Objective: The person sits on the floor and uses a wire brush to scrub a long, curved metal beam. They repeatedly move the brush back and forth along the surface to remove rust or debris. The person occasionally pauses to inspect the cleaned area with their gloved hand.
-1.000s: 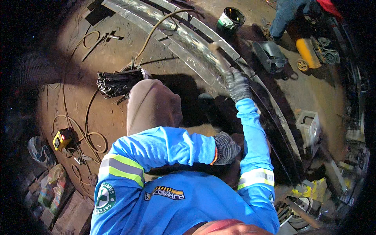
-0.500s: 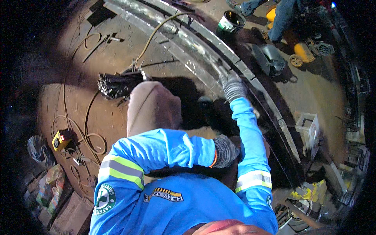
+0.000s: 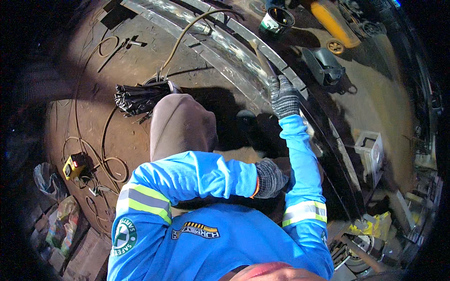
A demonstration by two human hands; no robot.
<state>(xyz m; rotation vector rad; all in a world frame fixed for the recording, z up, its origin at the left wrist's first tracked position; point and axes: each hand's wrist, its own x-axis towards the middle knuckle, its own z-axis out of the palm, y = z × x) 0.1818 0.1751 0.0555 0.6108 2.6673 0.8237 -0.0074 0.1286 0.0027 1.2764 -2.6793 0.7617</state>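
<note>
My right hand [image 3: 284, 97], in a grey knitted glove, is closed around a slim hand tool [image 3: 263, 57] with a pale end; its exact kind is not clear. The tool reaches over a long curved metal beam [image 3: 234, 49] with shiny, scraped faces. My left hand [image 3: 271, 179], gloved the same way, is bent across my front beside the right forearm. Its fingers are curled in, and whatever they may grip is hidden. My covered knee [image 3: 183, 126] rises at the left of the beam.
A bucket of black rods [image 3: 143, 97] stands by my knee. A hose [image 3: 192, 30] crosses the beam. Beyond it are an open can [image 3: 277, 22], a welding helmet [image 3: 323, 67], a yellow wheeled machine [image 3: 335, 23] and a white crate [image 3: 370, 154]. A yellow box [image 3: 74, 166] lies left among cables.
My right hand and tool have shifted slightly right and toward me, and the tool now points farther away. The left hand stays put. A person's legs at the far right have mostly left view.
</note>
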